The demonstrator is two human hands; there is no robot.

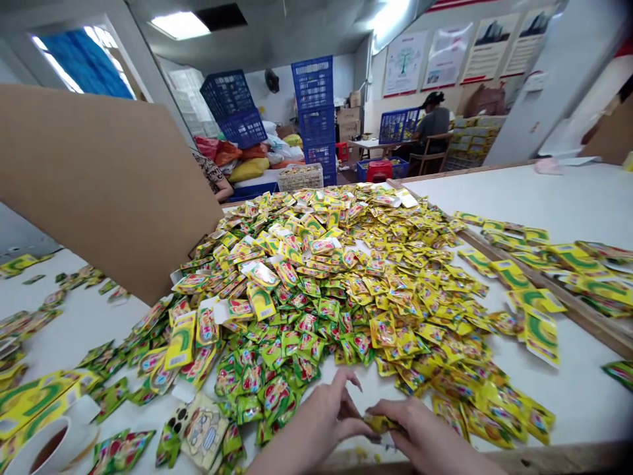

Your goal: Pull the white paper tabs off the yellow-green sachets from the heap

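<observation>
My right hand (pixel 422 432) is closed around a small yellow packet (pixel 380 423) low in the head view, just above the table's near edge. Beside it, my left hand (pixel 321 419) is curved with thumb and fingers apart. Its thumb reaches close to the packet; whether they touch I cannot tell. Beyond my hands spreads a big heap of small packets: green packets (pixel 274 392) nearest my left hand, yellow packets (pixel 445 336) ahead of my right. Flat yellow boxes (pixel 262 301) with white flaps lie on the heap.
A large cardboard sheet (pixel 109 191) stands at the left. Near the front left are a white cup (pixel 37 455) of dark liquid and a phone in a cartoon case (pixel 204 432). A wooden strip (pixel 568 297) crosses the right side. Blue crates (pixel 316 119) and a seated person (pixel 435 125) are behind.
</observation>
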